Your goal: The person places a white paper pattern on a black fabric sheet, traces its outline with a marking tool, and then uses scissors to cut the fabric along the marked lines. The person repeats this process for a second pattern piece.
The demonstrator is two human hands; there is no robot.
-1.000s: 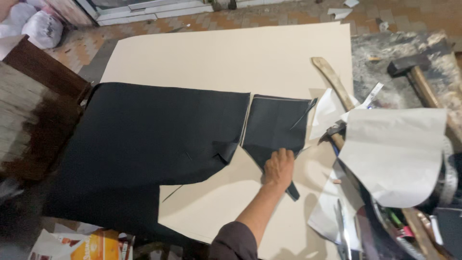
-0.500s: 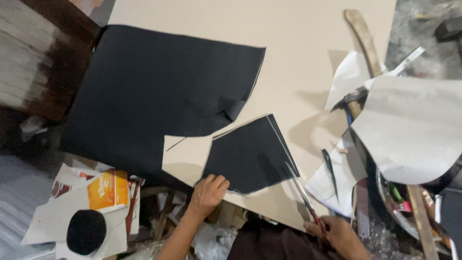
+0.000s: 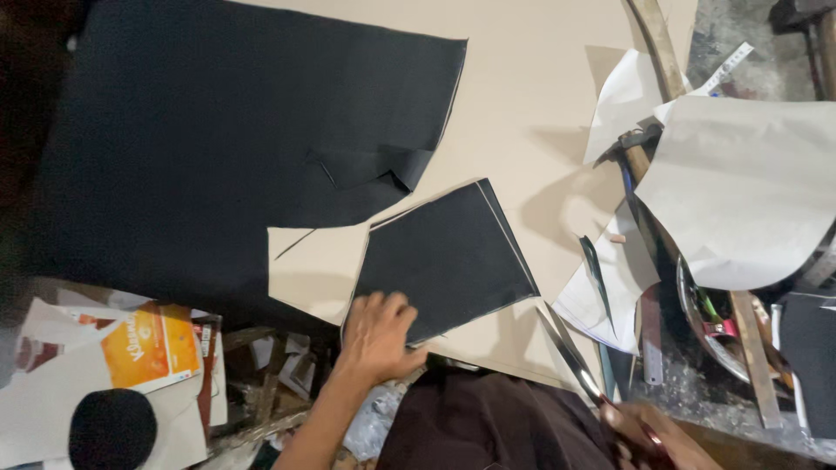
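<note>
Two hands show: the left hand (image 3: pixel 376 335) lies flat, fingers spread, on the near corner of a cut black piece (image 3: pixel 444 259) by the board's (image 3: pixel 531 113) near edge. At four o'clock the right hand (image 3: pixel 649 433) grips scissors (image 3: pixel 575 365). Bare board opens toward twelve, beside the big black sheet (image 3: pixel 226 130).

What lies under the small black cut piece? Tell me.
The small black cut piece rests on the beige board, which shows all around it. The left hand presses its near corner. Whatever lies directly beneath the piece is covered.
</note>
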